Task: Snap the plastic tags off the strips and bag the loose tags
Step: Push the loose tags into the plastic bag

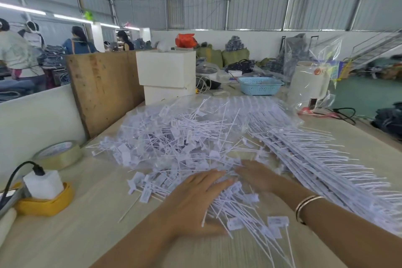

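Loose tags — small white plastic tags with thin stalks — lie heaped across the middle of a pale worktable, and we see both of our bare hands laid on the near edge of that heap. Our left hand lies palm down with its fingers straight and close together, pressing flat on a bundle of tags whose stalks fan out toward us beneath the palm. Our right hand, somewhat blurred, also lies flat with its fingers extended, fingertips nearly meeting those of the left; a pair of thin bangles circles its wrist. Neither hand pinches anything that we can make out.

To the right of the heap lie the strips — long stacked rows with tags attached, their stalks fringing outward to the right. A clear plastic bag lies rumpled at the far side of the heap, partly under it.

At the table's left edge we find a roll of clear tape and, nearer, a white block with a black plug seated in a yellow holder. Farther back stand a wooden board, two stacked white boxes and a light blue basket. People work at other tables in the far left background.
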The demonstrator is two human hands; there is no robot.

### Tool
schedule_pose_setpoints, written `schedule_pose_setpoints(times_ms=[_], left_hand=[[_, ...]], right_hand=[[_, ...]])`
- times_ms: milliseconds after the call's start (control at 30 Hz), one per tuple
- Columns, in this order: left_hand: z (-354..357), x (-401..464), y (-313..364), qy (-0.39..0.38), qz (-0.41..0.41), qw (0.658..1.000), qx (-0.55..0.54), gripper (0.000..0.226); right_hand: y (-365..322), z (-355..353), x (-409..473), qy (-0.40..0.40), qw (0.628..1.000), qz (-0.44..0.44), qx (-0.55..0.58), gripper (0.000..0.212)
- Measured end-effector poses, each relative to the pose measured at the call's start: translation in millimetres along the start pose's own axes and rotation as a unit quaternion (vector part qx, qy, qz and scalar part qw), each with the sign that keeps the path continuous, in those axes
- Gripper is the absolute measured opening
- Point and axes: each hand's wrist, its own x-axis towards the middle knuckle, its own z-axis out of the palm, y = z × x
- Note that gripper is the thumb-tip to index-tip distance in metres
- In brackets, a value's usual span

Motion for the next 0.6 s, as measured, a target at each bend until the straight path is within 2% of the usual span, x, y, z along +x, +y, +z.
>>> schedule_pose_setpoints(times_ms=[67,133,200,267,300,367,467,500,600], left_hand=[[3.7,8.6,3.5,0.012,-0.006,1.000,0.004,0.101],[6.3,14.9,6.4,0.020,-0.017,1.000,0.017,0.101],[7.0,16.9,8.6,0.029,-0.028,0.998,0.040,0.100],[5.6,16.1,10.6,0.026,-0.046,0.997,0.056,0.100],[4.0,15.6,11.2,0.022,-0.050,0.997,0.059,0.101],[1.0,14.8,12.7,0.023,-0.053,0.997,0.052,0.099],[-2.4,13.6,14.5,0.034,-0.057,0.997,0.044,0.085],[-4.1,14.3,15.6,0.038,-0.061,0.997,0.038,0.084],[-6.7,20.5,16.0,0.026,-0.083,0.995,0.052,0.086]], right_hand=[[-11.0,3.5,-2.9,-0.031,0.999,-0.023,0.005,0.056],[-12.7,-5.8,-6.4,-0.060,0.996,-0.032,-0.052,0.048],[-10.0,-24.1,-1.7,0.050,0.991,-0.047,-0.115,0.036],[-2.9,-43.0,12.8,0.169,0.981,-0.032,-0.090,0.029],[2.4,-48.3,24.0,0.204,0.975,-0.019,-0.088,0.028],[9.2,-54.7,46.4,0.179,0.976,0.016,-0.125,0.025],[17.2,-48.8,70.6,0.104,0.982,0.036,-0.153,0.047],[18.3,-44.8,77.2,0.085,0.982,0.034,-0.164,0.049],[10.7,-29.1,78.5,0.050,0.969,-0.004,-0.242,0.027]])
